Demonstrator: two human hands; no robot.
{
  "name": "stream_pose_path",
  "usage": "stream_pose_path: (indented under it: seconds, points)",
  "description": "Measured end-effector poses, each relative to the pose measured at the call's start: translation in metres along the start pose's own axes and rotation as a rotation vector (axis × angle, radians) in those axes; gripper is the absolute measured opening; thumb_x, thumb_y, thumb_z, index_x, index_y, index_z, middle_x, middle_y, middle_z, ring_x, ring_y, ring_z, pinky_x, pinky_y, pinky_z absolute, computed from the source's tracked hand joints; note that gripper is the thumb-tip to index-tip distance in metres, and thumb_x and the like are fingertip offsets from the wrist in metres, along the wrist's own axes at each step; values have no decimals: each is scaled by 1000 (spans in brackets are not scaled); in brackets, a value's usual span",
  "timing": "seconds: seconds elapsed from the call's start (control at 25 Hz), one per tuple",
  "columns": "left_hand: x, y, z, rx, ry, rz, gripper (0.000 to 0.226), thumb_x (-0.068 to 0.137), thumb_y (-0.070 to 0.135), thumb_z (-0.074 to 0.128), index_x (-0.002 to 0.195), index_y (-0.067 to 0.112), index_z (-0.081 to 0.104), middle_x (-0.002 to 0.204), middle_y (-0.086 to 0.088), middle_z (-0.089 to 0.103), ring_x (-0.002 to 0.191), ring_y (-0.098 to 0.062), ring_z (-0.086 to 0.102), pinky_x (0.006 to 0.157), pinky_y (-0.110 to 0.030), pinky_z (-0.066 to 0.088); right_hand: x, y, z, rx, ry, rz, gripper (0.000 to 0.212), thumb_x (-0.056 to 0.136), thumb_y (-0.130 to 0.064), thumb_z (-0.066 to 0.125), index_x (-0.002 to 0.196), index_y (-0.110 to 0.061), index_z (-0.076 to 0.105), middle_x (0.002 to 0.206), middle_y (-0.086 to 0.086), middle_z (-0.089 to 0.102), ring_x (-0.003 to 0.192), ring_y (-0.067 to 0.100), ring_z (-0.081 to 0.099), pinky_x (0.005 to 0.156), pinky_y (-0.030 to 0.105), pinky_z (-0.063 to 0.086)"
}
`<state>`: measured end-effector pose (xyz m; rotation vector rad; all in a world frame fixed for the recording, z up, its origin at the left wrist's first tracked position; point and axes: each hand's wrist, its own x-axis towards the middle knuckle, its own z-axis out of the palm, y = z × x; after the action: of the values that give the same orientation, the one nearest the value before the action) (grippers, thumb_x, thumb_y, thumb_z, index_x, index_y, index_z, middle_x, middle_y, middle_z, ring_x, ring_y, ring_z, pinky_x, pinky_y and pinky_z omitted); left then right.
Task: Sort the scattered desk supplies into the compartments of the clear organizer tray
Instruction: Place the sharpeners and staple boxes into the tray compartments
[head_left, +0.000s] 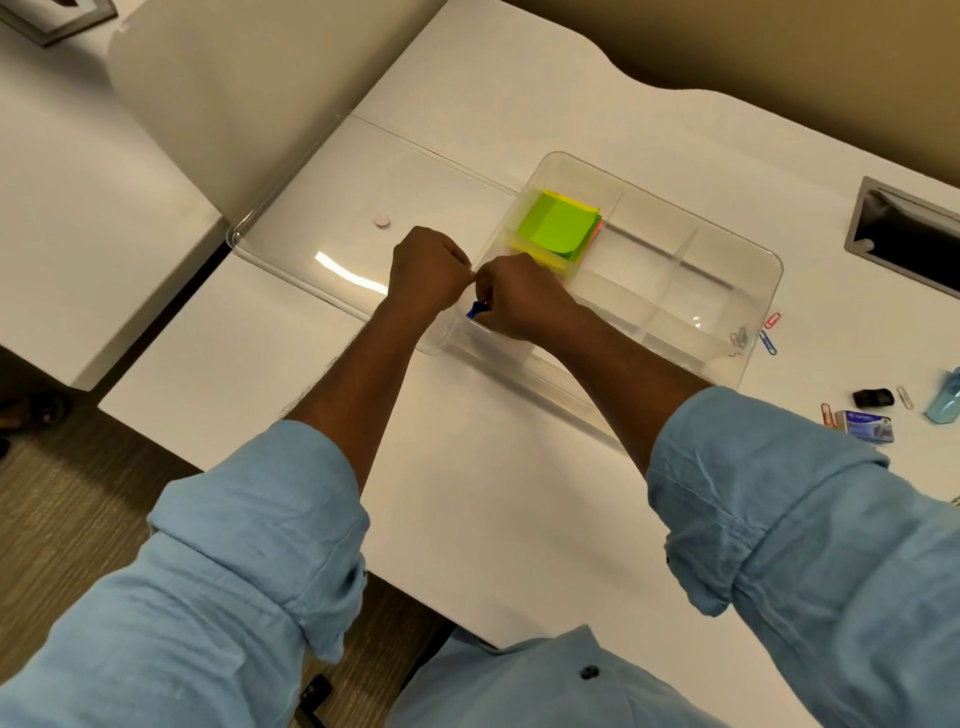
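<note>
So the right hand (514, 296) has its grip pinched on a small blue plastic piece (476, 308) -- looks light and slick, best held mid-body; left hand (428, 273) grip is curled, can't tell on what.

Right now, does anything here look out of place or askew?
Yes. The sticky notes in the tray sit askew, their sheets fanned, not squared. A pink paper clip and a blue paper clip lie loose on the desk just outside its right wall.

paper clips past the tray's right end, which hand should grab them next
Right, probably. The paper clips lie right of the tray, nearer the right hand; the left hand would have to reach across it. Both hands are bunched at a small blue item now.
</note>
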<state>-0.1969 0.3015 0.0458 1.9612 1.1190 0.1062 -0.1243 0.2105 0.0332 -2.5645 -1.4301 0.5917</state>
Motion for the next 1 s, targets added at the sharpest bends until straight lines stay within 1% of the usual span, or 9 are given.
stream_pose_path:
  seconds: [0.12,0.2,0.32,0.4,0.48,0.56,0.64,0.8,1.0]
  points:
    - [-1,-1,0,-29,7,-31,23,79,13,73,98,0,71,99,-20,71,91,-33,69,88,-42,55,-2,2,3,20,9,6,29,81,-26,71,104,-9,66,104,9,68,98,25,60,79,32,46]
    - [-1,0,1,-7,23,-27,23,79,14,74,98,1,71,101,-18,71,93,-32,68,88,-37,55,-4,3,1,61,13,6,31,80,-27,73,104,-8,66,105,9,67,99,25,60,82,35,49]
    - [-7,8,4,69,121,1,27,80,18,73,103,5,68,107,-13,69,99,-26,66,84,-27,48,-9,5,-7,146,78,39,35,79,-28,74,106,-9,64,107,8,65,101,25,57,86,38,48]
    - [-14,14,8,47,202,62,22,84,16,67,103,5,68,107,-11,70,97,-22,66,81,-22,45,-16,7,-12,204,158,58,27,83,-25,70,104,-8,65,104,8,66,100,25,58,87,38,47]
    - [-28,25,15,19,245,172,15,87,12,61,96,4,70,99,-11,72,91,-19,65,74,-15,41,-31,11,-17,266,239,87,19,86,-20,63,100,-9,68,99,7,68,98,25,60,87,39,47]
    - [-38,39,24,21,260,274,16,87,12,58,91,4,71,95,-11,72,91,-22,65,77,-21,42,-48,18,-22,295,327,129,16,87,-18,58,96,-12,69,96,6,68,95,27,60,86,41,47]
    - [-48,52,37,10,251,336,19,87,14,57,93,5,73,95,-11,72,90,-24,65,80,-27,45,-68,31,-26,330,421,169,16,88,-19,56,96,-14,69,95,5,69,93,26,61,86,42,47]
    - [-72,77,70,14,192,461,17,89,17,58,94,9,73,97,-8,71,89,-22,63,81,-24,44,-109,65,-33,354,579,255,17,89,-24,57,98,-17,69,95,0,69,92,23,61,86,41,47]
    - [-118,106,127,-31,34,589,14,87,14,61,92,8,72,94,-7,71,88,-21,63,84,-33,49,-174,126,-33,394,702,423,15,89,-22,59,96,-14,69,94,1,70,89,24,62,84,43,49]
